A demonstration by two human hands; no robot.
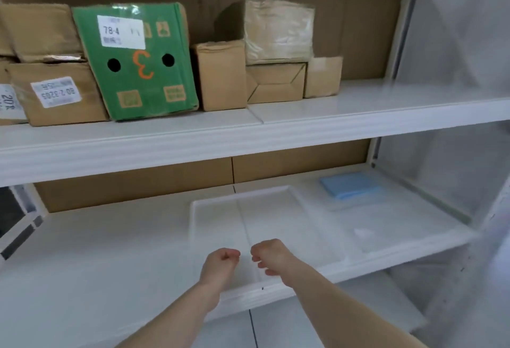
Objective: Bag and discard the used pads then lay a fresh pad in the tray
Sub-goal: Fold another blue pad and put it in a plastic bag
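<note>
Head view: the left hand (222,260) and right hand (269,255) hover side by side over the near edge of the white tray (218,209) on the lower shelf (110,265), each grip curled into a loose fist with nothing visibly held. Blue pads (350,185) lie stacked on the same shelf, behind and to the right of the tray, apart from both hands. Cardboard boxes (220,74) and a green box (138,63) stand on the upper shelf (358,116).

White tray (212,204); blue pad stack (350,186); green box (138,71).
</note>
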